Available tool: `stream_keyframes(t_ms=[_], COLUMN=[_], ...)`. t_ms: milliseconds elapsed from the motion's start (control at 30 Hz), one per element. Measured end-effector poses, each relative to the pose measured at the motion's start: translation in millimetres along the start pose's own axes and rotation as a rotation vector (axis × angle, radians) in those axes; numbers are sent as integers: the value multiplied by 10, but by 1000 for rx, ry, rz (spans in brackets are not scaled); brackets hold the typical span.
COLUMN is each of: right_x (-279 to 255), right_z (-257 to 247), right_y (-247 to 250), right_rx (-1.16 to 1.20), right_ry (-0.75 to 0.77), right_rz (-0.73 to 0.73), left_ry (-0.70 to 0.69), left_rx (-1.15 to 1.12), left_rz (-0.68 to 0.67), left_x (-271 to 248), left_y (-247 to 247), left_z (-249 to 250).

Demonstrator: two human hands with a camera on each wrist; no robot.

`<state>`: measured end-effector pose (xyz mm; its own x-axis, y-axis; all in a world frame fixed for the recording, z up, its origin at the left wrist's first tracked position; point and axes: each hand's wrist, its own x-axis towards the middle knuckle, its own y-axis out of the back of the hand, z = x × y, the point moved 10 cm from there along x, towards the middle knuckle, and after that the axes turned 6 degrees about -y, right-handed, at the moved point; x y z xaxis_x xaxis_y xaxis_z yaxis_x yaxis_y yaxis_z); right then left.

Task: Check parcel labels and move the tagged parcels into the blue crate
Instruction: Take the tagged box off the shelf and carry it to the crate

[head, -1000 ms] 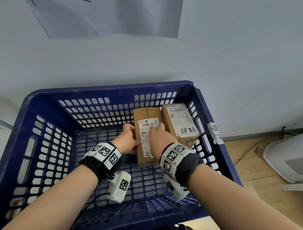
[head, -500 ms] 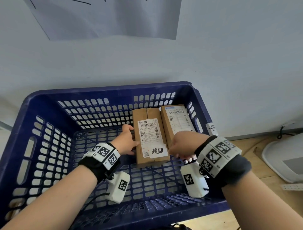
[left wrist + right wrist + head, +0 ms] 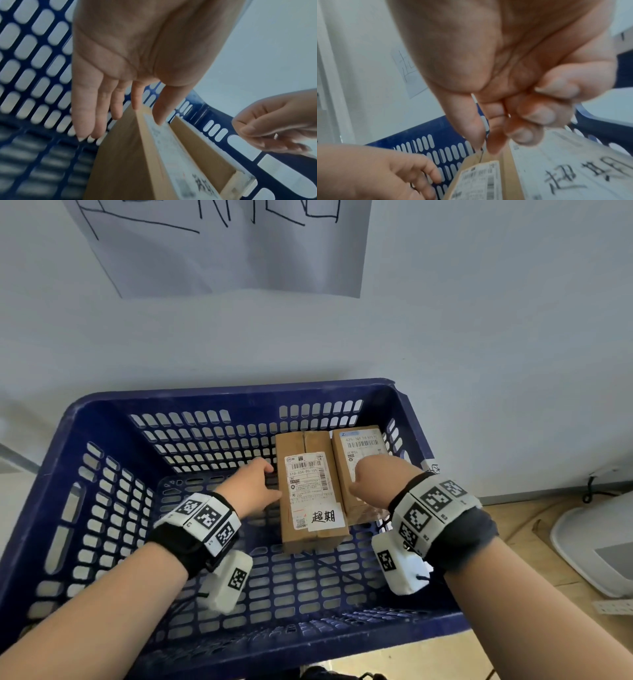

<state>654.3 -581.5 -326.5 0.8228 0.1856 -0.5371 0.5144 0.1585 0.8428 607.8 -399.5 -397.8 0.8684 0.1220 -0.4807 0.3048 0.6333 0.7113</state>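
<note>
The blue crate (image 3: 239,393) holds two brown cardboard parcels lying flat side by side near its back right corner. The left parcel (image 3: 310,491) shows a printed label and a white handwritten tag (image 3: 323,517). My left hand (image 3: 253,487) is beside its left edge, with straight fingers (image 3: 135,102) touching the top edge. The right parcel (image 3: 359,441) is partly hidden by my right hand (image 3: 376,484), which hovers above it. That hand's fingers (image 3: 537,116) are curled and hold nothing. A handwritten tag (image 3: 573,175) shows on the right parcel.
The crate stands against a white wall with a drawn-on paper sheet (image 3: 222,248). To the right is wooden floor (image 3: 513,525) with a white rounded object (image 3: 599,542), a black cable (image 3: 589,491) and a white strip (image 3: 613,607).
My right hand has come off the left parcel and moved right, over the right parcel. The left parcel's tag is now uncovered. My left hand has stayed at the parcel's left side.
</note>
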Motion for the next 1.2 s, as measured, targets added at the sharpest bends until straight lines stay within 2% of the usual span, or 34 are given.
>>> stream_keyframes(t_ms=[167,300,400,633,867,1200], right_x=[-269,-522,-684,-1134,-1715,-2844], right_z=[-178,-315,-413,-448,-428,-1005], right_y=[503,879,1058,1144,971,279], right_rx=[123,130,122,124,122,138], right_ry=[138,241,311,333,306,398], right_rz=[280,453,540,678,755,772], left_ry=[-196,-273,-307,-291,-330,-301], left_rx=[280,421,481,526,545,525], left_rz=[306,531,644,786,873,933], left_x=[-492,-980,-1283,-1864,-2508,-3752], left_y=[738,1152,1314,1398,1309,979], left_z=[519,862,982,991,914,167])
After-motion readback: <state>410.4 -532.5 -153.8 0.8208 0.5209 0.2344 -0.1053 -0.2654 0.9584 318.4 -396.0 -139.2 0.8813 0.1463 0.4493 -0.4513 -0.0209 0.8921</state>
